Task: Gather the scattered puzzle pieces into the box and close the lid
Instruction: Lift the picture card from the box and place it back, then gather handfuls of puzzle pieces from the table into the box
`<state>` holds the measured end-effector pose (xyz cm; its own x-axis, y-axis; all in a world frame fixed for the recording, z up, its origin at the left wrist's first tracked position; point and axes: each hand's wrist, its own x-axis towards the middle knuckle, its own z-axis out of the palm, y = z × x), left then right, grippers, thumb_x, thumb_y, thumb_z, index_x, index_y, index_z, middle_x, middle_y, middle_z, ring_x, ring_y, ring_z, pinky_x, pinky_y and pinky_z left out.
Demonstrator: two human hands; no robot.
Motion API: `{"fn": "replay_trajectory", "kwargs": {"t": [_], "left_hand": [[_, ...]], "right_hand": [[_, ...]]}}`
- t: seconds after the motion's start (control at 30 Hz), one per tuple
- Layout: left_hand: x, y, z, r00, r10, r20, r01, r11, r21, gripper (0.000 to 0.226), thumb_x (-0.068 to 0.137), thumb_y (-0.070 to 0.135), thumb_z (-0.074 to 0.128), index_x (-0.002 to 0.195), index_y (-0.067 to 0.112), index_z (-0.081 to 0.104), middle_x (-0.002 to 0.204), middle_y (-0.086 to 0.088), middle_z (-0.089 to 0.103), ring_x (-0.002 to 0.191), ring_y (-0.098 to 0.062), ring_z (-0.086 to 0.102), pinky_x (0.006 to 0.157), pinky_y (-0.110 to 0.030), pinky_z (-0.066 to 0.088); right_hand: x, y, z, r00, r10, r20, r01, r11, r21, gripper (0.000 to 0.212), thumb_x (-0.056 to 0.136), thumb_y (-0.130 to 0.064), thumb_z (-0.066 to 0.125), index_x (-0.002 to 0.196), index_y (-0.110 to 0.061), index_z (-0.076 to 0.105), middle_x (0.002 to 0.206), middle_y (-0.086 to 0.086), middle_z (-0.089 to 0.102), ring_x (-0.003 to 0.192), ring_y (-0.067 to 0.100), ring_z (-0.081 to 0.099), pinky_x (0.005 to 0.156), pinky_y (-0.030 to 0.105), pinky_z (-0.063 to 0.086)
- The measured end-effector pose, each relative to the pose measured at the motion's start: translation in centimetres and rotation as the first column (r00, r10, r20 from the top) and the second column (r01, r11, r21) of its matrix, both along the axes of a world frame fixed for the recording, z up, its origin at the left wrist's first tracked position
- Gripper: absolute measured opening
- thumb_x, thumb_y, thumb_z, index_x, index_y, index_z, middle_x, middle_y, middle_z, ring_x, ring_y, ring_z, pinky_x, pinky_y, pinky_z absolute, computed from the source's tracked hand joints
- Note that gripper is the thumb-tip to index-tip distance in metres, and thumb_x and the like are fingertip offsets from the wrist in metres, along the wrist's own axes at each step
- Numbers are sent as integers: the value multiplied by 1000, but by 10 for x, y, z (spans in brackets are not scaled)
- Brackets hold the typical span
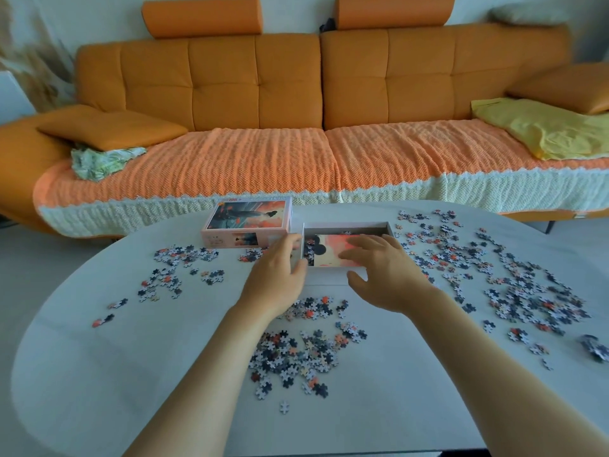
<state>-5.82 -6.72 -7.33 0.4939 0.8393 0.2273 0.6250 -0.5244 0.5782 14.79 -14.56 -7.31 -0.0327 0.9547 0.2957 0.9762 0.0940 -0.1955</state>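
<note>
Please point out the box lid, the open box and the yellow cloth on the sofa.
box lid (247, 216): head view, on its printed top face.
open box (327, 273): head view, on its near white wall.
yellow cloth (540, 130): head view, on its middle.

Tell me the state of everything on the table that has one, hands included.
Box, open, picture sheet inside.
Lid, off, lying left of the box.
Pieces, scattered over the table, a few in the box.
Left hand, open, against the box's left wall.
Right hand, open, fingers spread over the box.
</note>
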Motion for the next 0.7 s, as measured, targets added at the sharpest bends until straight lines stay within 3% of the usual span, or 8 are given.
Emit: {"fn": "replay_trajectory", "kwargs": {"t": [0.07,0.13,0.23,0.33,0.47,0.57,0.63,0.7], "left_hand": [[-10,7,-1,999,50,-13,-49,998,50,43,100,21,43,142,25,39,144,7,45,133,-15,41,108,-36,37],[-21,10,-6,992,38,-121,-31,998,61,45,101,20,40,146,23,39,149,6,41,138,-16,34,113,-37,30],[-33,7,-14,957,-94,-275,78,994,-70,48,105,31,29,152,27,24,160,12,17,147,-8,10,118,-33,10],[-41,-1,-16,949,-182,-257,149,979,-142,47,105,39,29,151,32,25,156,22,10,144,1,5,117,-29,8],[-60,-13,-13,972,-164,-171,128,970,-207,53,97,54,42,146,36,39,155,21,24,143,-6,20,117,-40,23],[-78,-27,-11,963,-224,-150,190,959,-212,71,84,71,49,146,40,35,152,21,27,140,-1,21,117,-42,25],[-89,-38,-12,930,-290,-225,241,944,-223,94,73,80,54,151,40,21,158,20,13,144,-2,7,120,-42,16],[-100,-49,-17,876,-328,-354,262,939,-222,120,59,90,55,153,42,-1,160,20,-10,146,-5,-13,121,-41,4]], "right_hand": [[-11,-1,4,998,41,-48,-36,994,103,32,87,-26,57,117,-23,68,133,1,58,125,23,50,105,43,41],[-26,-2,8,986,131,-101,-111,977,183,27,87,-16,56,109,-18,71,118,1,65,111,21,58,88,40,54],[-50,-7,6,961,251,-115,-226,955,195,25,85,-10,56,100,-15,74,104,0,71,99,19,62,79,36,56],[-66,-14,-1,957,275,-94,-257,952,163,26,85,-9,56,99,-18,76,114,2,70,111,20,60,78,38,57],[-75,-23,-7,950,298,-94,-284,949,139,28,85,-12,54,101,-20,75,111,-1,70,105,21,60,79,39,56],[-78,-34,-13,963,236,-129,-230,971,63,30,89,-24,54,114,-23,70,119,-3,67,112,18,57,87,40,53],[-78,-45,-15,971,196,-136,-202,979,-29,44,89,-44,53,129,-27,60,134,-3,58,124,17,48,100,42,46],[-81,-56,-16,981,176,-86,-190,961,-202,73,82,-71,46,146,-36,37,154,-3,33,142,17,26,116,43,27]]}}
